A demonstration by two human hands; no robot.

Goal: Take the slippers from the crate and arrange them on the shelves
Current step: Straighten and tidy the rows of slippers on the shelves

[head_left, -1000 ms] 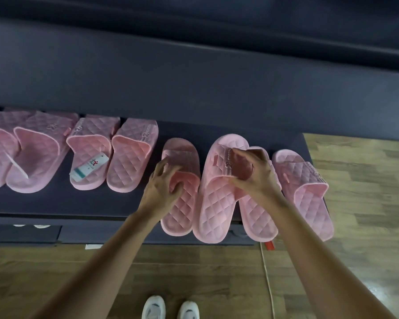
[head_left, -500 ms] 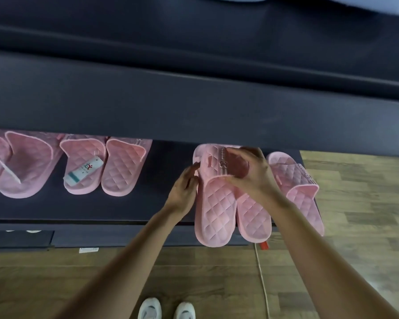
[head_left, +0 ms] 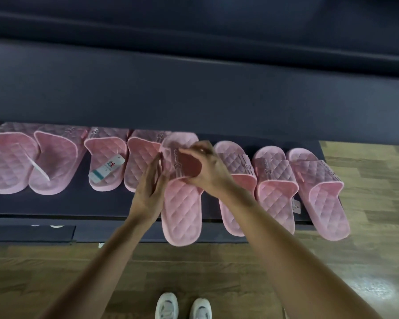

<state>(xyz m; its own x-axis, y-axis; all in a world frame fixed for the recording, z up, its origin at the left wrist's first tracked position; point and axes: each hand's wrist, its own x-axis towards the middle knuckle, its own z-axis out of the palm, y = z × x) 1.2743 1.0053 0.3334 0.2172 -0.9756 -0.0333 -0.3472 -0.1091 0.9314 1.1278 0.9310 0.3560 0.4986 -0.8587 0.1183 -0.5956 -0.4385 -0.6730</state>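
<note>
Several pink quilted slippers lie in a row on the dark shelf [head_left: 55, 203]. My right hand [head_left: 207, 171] grips the strap of the middle slipper [head_left: 182, 208], whose heel hangs over the shelf's front edge. My left hand [head_left: 150, 187] touches that slipper's left side with nearly straight fingers. Just left of it lies a pair [head_left: 106, 157] with a white tag [head_left: 106, 168], and another pair [head_left: 30, 162] lies further left. Three more slippers [head_left: 274, 192] lie to the right. The crate is not in view.
An upper dark shelf [head_left: 194, 95] overhangs the slippers' toes. Wooden floor [head_left: 366, 203] lies beyond the shelf's right end and below it. My white shoes [head_left: 182, 306] stand at the bottom edge. A lower shelf board [head_left: 30, 233] shows at the left.
The slipper in my right hand has shifted left, off the neighbouring slipper it overlapped, towards the tagged pair. My left hand stays against its left side.
</note>
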